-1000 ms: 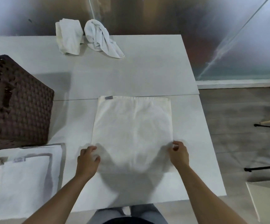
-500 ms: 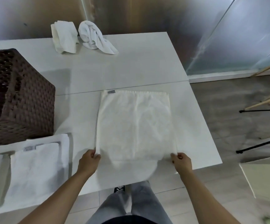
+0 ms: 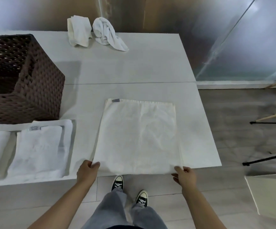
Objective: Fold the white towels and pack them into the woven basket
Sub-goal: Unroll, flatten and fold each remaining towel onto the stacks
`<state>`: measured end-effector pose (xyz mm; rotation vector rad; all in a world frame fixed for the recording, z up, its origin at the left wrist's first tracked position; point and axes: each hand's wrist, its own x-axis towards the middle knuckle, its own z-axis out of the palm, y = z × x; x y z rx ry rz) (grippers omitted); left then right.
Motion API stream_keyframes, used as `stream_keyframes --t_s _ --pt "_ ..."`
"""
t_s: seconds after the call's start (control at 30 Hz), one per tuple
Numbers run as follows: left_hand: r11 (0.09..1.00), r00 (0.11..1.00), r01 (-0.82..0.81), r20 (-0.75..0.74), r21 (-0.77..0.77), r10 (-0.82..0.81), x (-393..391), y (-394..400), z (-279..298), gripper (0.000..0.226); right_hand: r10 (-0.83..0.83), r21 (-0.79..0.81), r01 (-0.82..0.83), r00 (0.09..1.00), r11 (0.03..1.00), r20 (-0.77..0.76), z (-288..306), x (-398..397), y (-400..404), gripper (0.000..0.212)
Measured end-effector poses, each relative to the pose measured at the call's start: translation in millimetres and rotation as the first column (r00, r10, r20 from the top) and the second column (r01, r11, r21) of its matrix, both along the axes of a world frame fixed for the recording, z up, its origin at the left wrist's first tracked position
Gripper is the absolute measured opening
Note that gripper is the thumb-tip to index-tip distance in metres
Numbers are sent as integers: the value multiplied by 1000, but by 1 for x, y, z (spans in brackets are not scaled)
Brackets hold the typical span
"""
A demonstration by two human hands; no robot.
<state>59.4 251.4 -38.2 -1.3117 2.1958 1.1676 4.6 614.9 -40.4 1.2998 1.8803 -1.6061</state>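
A cream-white towel [image 3: 139,134] lies flat on the white table [image 3: 134,66], its near edge at the table's front edge. My left hand [image 3: 86,171] pinches the towel's near left corner. My right hand [image 3: 184,176] pinches the near right corner. The dark brown woven basket [image 3: 40,90] stands at the left with its inside dark. Two folded white towels [image 3: 38,149] lie in front of the basket. A loosely folded towel [image 3: 78,32] and a crumpled towel [image 3: 106,33] sit at the table's far edge.
A reflective wall runs behind the table. Black tripod legs [image 3: 266,158] and wooden sticks [image 3: 272,114] stand on the floor at the right. A pale box corner [image 3: 271,195] sits at the lower right. My shoes [image 3: 117,183] are below the table's front edge.
Both hands have pulled the towel toward me, so that its near edge now reaches the table's front edge. The view has tilted down and back, showing my legs and shoes.
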Motion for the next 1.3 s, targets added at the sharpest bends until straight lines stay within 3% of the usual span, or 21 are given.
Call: stream_keyframes --t_s 0.2,0.37,0.5,0.63,0.8,0.87,1.0,1.13,1.3 --pt "933 949 -309 3 185 314 41 38 -5 19 -2 -42 1 1000 999 -14 2 19 25 12" --pt "915 925 -363 -54 176 377 65 69 0 16 -62 -105 62 998 993 0 -1 44 46 19" --pt "864 860 -448 -152 229 487 73 80 12 36 -172 -184 162 984 970 -39 11 52 52 27" --pt "815 782 -477 -265 328 564 61 82 39 40 -238 -284 189 960 940 -148 36 32 53 29" --pt "782 706 -468 -358 413 611 27 74 82 13 -276 -438 153 932 886 -234 67 -22 47 11" --pt "769 685 -461 -373 443 626 8 67 95 7 -281 -475 124 919 871 -275 75 -49 41 14" --pt "742 652 -378 -411 553 638 -31 54 109 15 -262 -554 23 896 832 -357 83 -96 27 15" --pt "785 675 -290 -465 547 573 -72 43 95 25 -215 -526 -40 884 849 -414 75 -127 10 13" --pt "819 679 -324 -487 473 550 -119 30 62 5 -128 -442 -92 888 892 -441 49 -160 -1 17"
